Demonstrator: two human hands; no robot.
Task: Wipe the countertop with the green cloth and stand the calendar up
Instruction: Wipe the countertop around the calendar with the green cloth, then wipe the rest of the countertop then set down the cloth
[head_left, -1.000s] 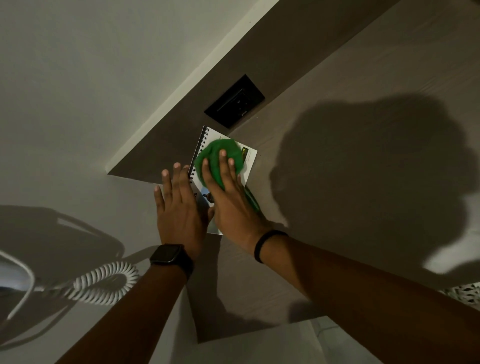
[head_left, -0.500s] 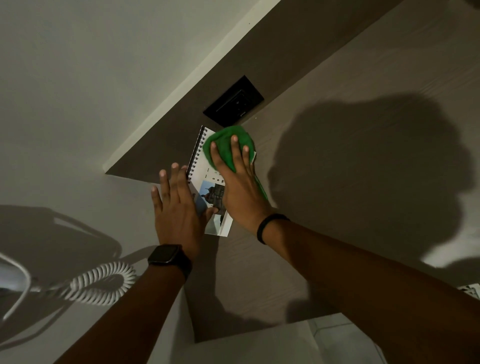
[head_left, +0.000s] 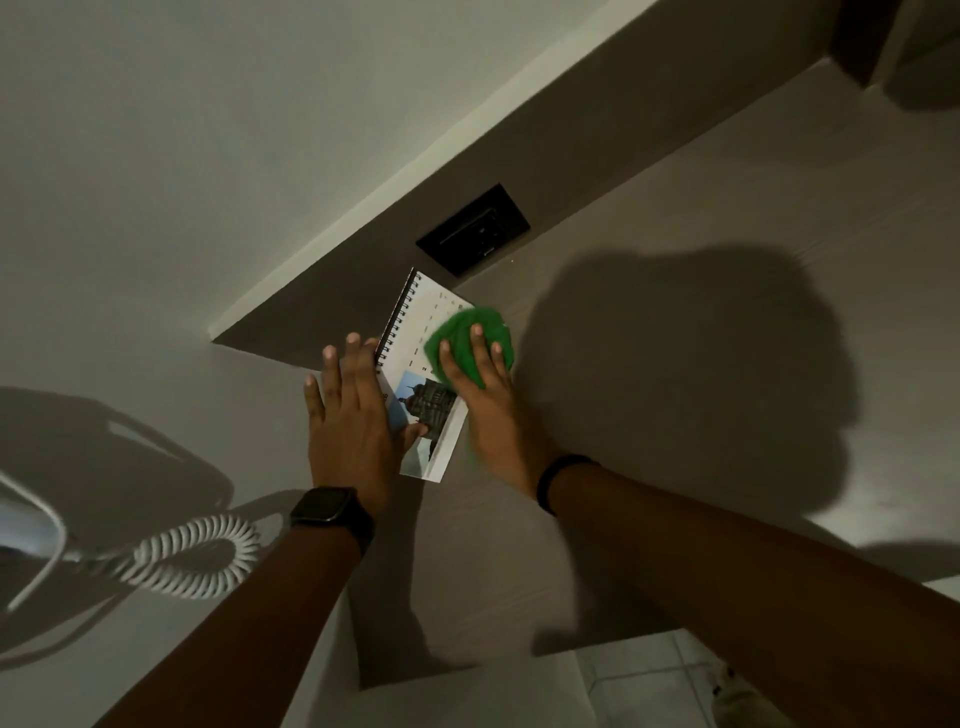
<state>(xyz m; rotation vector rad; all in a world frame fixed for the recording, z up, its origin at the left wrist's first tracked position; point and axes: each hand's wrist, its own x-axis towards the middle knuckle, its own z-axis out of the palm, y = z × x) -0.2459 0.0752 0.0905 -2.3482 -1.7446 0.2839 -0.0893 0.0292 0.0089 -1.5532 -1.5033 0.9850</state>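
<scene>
A spiral-bound calendar (head_left: 415, 338) with a building photo lies flat on the wood-grain countertop (head_left: 675, 415), close to the wall. My left hand (head_left: 353, 421) lies flat on the calendar's left edge, fingers spread, thumb on the photo. My right hand (head_left: 483, 400) presses a bunched green cloth (head_left: 462, 338) against the calendar's right side and the countertop beside it. The cloth is partly hidden under my fingers.
A black wall socket (head_left: 472, 228) sits in the dark backsplash just behind the calendar. A white coiled phone cord (head_left: 192, 556) hangs at the left against the white wall. The countertop's front edge and floor tiles (head_left: 649, 670) show at the bottom.
My right hand has slid the green cloth to the right and slightly down across the calendar, uncovering more of the page and photo. My left hand has stayed on the calendar's left edge.
</scene>
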